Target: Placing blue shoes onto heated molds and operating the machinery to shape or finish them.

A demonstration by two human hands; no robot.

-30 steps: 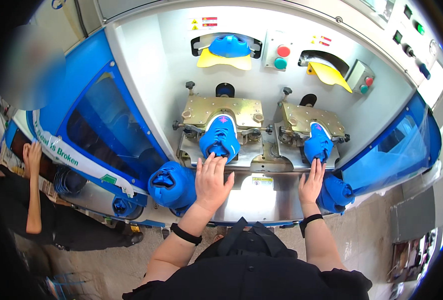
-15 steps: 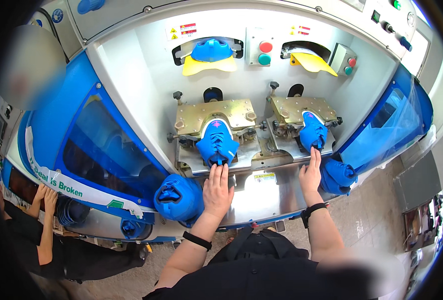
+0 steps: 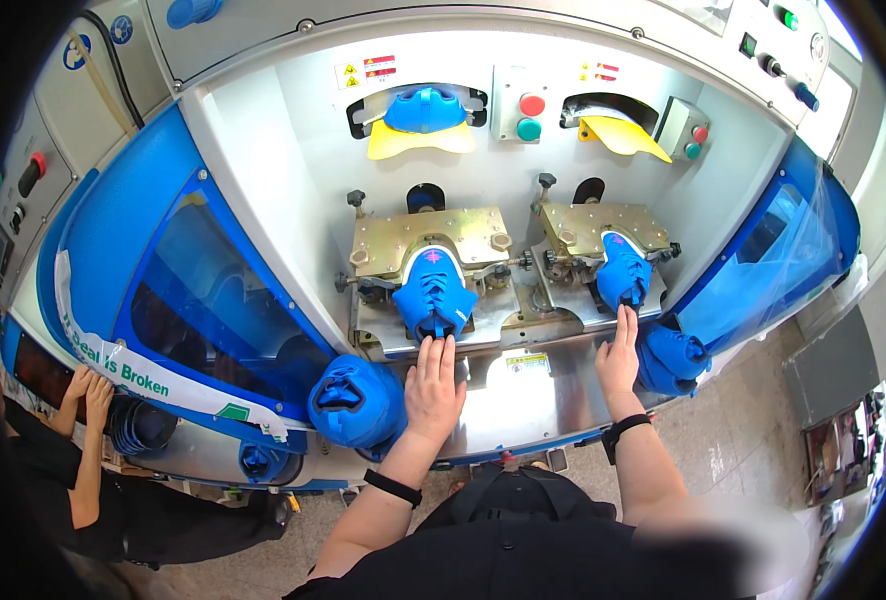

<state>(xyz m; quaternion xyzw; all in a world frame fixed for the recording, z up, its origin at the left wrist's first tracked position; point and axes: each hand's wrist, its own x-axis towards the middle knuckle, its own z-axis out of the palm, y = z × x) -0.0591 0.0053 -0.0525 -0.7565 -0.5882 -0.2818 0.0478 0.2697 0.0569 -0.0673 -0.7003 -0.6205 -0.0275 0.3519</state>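
Note:
Two blue shoe uppers sit toe-first under brass-coloured clamp plates in a white machine bay. My left hand [image 3: 431, 392] lies with fingers stretched out, its fingertips at the heel end of the left shoe upper [image 3: 435, 295]. At the heel of the right shoe upper [image 3: 623, 275], the fingertips of my right hand [image 3: 618, 360] rest in the same way, fingers extended. Neither hand is wrapped round anything. The left clamp plate [image 3: 383, 235] and right clamp plate [image 3: 588, 218] cover the toe ends. Beside my left wrist stands another blue shoe upper [image 3: 373, 425].
More blue uppers [image 3: 671, 358] sit right of my right hand. Above the clamps are yellow pads [image 3: 421, 141] and a button box [image 3: 519, 105] with red and green buttons. Blue side panels [image 3: 223, 290] flank the bay. At far left, another person's hands [image 3: 88, 392] are near dark round items.
The view has shifted slightly. Both of my hands stay at the heels of the two shoe uppers, with little visible movement. The uppers remain under the clamp plates.

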